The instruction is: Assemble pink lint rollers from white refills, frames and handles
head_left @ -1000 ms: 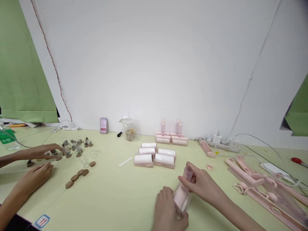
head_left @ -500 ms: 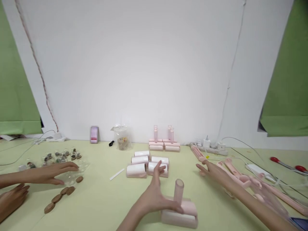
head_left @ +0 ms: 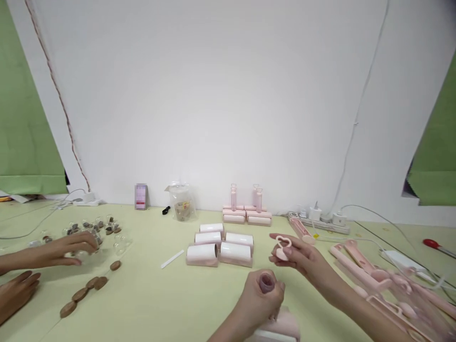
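Note:
My left hand [head_left: 251,299] is wrapped round the upright tube handle [head_left: 266,282] of a pink lint roller [head_left: 283,323] near the front of the table. The tube's open top shows above my fist, while my fingers hide most of its length. To the right, my right hand [head_left: 308,261] pinches a small pink end cap with a heart-shaped loop [head_left: 283,248], held apart from the tube. Behind my hands lie several white lint rolls in pink holders [head_left: 235,251]. Against the wall stand several pink lint rollers with upright handles [head_left: 259,216].
Long pink plastic parts [head_left: 359,270] and cables lie at right, before a power strip [head_left: 320,223]. At left, another person's hands [head_left: 66,249] work among small glass globes [head_left: 121,242] and wooden bases [head_left: 80,294]. A plastic bag [head_left: 182,204] and a phone [head_left: 141,197] stand by the wall.
My left hand, earlier spread beside the roller, has closed round its tube handle. My right hand has come left from the pile of pink parts with the heart-loop cap.

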A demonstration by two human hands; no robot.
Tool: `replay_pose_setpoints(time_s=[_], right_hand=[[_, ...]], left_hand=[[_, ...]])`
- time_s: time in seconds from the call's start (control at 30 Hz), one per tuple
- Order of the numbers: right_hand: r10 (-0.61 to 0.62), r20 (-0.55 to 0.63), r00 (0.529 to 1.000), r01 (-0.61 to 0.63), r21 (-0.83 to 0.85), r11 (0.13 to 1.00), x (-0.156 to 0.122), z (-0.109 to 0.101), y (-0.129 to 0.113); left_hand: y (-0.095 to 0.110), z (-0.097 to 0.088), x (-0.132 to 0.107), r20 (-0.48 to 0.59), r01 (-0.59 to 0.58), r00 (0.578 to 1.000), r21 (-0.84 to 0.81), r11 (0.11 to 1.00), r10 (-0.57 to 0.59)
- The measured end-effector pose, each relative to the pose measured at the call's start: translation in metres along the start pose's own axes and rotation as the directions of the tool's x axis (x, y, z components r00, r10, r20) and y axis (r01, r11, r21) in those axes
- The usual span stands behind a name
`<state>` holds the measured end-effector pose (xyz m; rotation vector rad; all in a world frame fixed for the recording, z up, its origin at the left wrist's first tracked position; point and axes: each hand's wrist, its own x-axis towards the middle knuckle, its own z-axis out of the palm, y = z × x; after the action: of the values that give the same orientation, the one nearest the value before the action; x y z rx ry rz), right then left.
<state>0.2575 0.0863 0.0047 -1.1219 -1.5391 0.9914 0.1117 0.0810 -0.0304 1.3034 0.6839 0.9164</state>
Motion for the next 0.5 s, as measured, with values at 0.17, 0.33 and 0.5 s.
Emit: replay_pose_setpoints(time_s=[0.17, 0.33, 0.5], right_hand=[[-0.114, 0.123, 0.986, 0.132, -0.156, 0.979, -0.022, 0.032, -0.036], [-0.090, 0.147, 0.985, 0.131, -0.295, 0.946, -0.024, 0.033, -0.035], [-0.026, 0.111, 0.993, 0.063, -0.341, 0.938, -0.021, 0.038, -0.032]], left_hand=[[0.002, 0.004, 0.001, -0.054, -0.003, 0.999, 0.009, 1.000, 0.004], [-0.004, 0.003, 0.001, -0.045, 0.023, 0.999, -0.052, 0.998, -0.026], [-0.007, 0.002, 0.003, -0.055, 0.078, 0.995, -0.074, 0.994, -0.082]])
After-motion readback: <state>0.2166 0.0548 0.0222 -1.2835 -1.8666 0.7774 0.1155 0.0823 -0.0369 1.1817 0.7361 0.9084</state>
